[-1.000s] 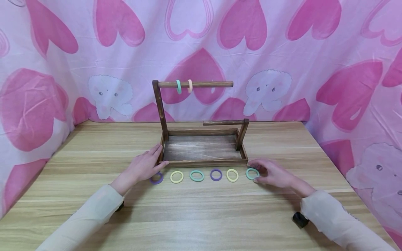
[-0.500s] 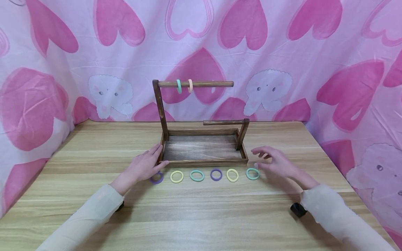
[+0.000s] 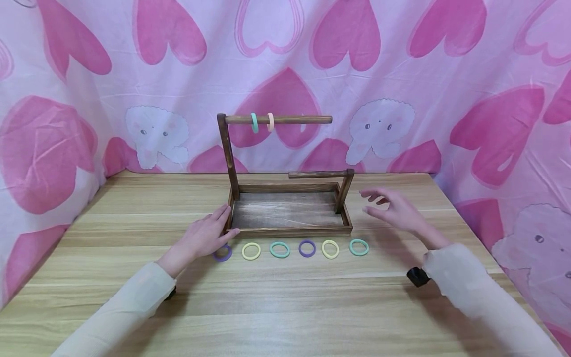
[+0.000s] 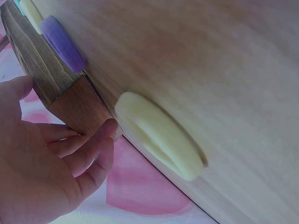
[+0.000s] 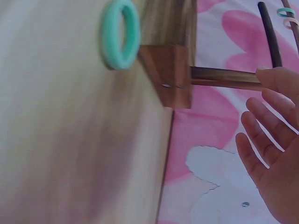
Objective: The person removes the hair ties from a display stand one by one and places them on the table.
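At the rack's [image 3: 287,210] left front corner your left hand [image 3: 202,238] rests open against the wood; your right hand [image 3: 394,210] hovers open beside its right end, holding nothing.

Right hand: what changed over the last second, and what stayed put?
The right hand let go of the teal ring and lifted away to the right of the rack, now open beside the short post. The ring stayed in place. The left hand still rests on the rack's left corner; the other five table rings and two hung rings are unchanged.

Six hair rings [image 3: 279,250] on table, two on rack [image 3: 290,198], apparently.
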Action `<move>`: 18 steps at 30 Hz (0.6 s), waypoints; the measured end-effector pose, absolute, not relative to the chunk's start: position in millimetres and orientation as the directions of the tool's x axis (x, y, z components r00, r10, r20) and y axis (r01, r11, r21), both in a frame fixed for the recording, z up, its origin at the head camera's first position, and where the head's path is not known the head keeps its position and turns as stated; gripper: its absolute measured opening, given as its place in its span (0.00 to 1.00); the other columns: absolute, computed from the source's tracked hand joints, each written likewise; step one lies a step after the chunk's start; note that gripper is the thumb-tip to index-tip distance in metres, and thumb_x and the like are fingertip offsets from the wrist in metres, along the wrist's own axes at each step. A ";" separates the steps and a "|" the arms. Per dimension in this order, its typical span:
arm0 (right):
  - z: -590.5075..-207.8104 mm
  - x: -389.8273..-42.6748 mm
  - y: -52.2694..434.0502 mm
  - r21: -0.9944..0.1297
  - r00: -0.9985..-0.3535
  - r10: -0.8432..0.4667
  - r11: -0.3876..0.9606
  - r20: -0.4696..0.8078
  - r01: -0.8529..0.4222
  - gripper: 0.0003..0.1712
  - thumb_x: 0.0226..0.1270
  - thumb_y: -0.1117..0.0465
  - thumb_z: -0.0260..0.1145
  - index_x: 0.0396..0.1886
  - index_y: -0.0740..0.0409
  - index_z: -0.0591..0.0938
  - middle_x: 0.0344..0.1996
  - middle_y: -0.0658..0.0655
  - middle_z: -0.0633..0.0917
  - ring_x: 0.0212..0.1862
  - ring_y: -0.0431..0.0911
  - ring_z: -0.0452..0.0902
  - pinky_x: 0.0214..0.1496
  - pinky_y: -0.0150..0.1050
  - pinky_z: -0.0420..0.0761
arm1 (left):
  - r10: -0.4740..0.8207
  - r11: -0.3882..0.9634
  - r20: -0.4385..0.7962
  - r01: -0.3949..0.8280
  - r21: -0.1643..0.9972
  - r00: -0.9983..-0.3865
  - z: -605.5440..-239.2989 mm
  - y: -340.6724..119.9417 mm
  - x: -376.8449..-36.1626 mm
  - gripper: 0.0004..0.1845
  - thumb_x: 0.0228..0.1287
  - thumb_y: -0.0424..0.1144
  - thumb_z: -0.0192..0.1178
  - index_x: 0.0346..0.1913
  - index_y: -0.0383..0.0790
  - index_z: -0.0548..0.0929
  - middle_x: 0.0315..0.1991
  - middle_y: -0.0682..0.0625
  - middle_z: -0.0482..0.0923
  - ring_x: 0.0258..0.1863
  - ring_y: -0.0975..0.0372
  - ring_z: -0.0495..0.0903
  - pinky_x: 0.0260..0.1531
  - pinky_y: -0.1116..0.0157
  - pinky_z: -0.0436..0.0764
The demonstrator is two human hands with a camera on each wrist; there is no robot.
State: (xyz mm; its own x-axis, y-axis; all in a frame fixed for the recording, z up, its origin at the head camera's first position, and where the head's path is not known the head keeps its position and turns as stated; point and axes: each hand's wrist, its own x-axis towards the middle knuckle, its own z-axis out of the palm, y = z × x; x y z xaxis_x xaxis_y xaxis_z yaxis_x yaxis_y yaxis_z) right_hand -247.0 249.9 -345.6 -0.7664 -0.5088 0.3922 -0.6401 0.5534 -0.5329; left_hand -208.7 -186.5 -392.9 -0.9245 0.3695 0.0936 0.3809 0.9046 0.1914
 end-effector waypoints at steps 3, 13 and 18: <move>-326.2 -242.5 241.9 -0.524 -0.755 -0.510 0.545 0.412 -0.654 0.19 0.49 0.75 0.65 0.45 0.72 0.75 0.38 0.65 0.79 0.37 0.54 0.73 0.38 0.51 0.74 | 0.368 0.904 0.089 0.379 0.197 -0.925 -392.8 -186.5 -208.8 0.39 0.61 0.59 0.45 0.63 0.28 0.59 0.62 0.35 0.56 0.51 0.40 0.66 0.45 0.47 0.68; -308.3 -265.8 244.8 -0.508 -0.752 -0.489 0.554 0.443 -0.660 0.20 0.51 0.73 0.64 0.46 0.69 0.75 0.37 0.63 0.79 0.37 0.53 0.74 0.39 0.49 0.73 | 0.364 0.907 0.088 0.374 0.194 -0.927 -391.9 -185.9 -208.1 0.39 0.61 0.58 0.47 0.63 0.28 0.59 0.62 0.36 0.57 0.51 0.40 0.66 0.45 0.47 0.68; -307.7 -287.1 250.5 -0.496 -0.759 -0.487 0.574 0.432 -0.651 0.20 0.54 0.68 0.64 0.49 0.65 0.76 0.39 0.59 0.80 0.38 0.48 0.75 0.41 0.45 0.74 | 0.362 0.908 0.089 0.372 0.191 -0.928 -391.8 -185.5 -208.4 0.38 0.61 0.58 0.47 0.63 0.28 0.59 0.62 0.36 0.57 0.51 0.40 0.67 0.45 0.47 0.68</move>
